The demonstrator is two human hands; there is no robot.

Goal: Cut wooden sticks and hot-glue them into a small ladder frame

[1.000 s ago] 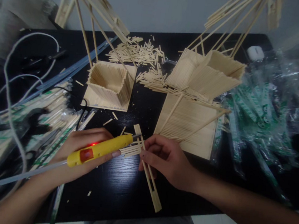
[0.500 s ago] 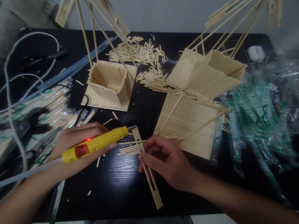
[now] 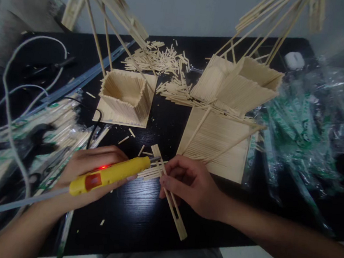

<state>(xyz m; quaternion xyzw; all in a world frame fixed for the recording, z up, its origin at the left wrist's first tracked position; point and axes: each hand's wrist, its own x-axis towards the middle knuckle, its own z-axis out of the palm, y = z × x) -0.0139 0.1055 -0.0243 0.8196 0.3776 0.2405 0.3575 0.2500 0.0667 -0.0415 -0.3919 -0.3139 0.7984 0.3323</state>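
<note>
My left hand (image 3: pixel 97 168) is closed around a yellow hot glue gun (image 3: pixel 112 175) with a lit red light. A clear glue stick (image 3: pixel 21 201) runs out of its back end. The gun's metal nozzle meets or hovers just over the upper part of a narrow frame of wooden sticks (image 3: pixel 176 216); I cannot tell whether they touch. My right hand (image 3: pixel 192 185) pinches this slanting frame near its middle, thumb on top. Several short cut sticks (image 3: pixel 151 171) lie on the black table behind the frame.
Stick-built boxes on bases stand at the left (image 3: pixel 123 92) and right (image 3: pixel 248 86), with tall stick structures above. A flat stick panel (image 3: pixel 216 144) lies beyond my right hand. Cut pieces (image 3: pixel 167 60) are heaped at the back. Cables (image 3: pixel 7 106) and plastic wrappers (image 3: pixel 305 131) flank the table (image 3: pixel 130 223).
The glue gun has shifted slightly right and down in my left hand, its nozzle moving from the frame's top end farther along it. My right hand and the frame stay nearly still.
</note>
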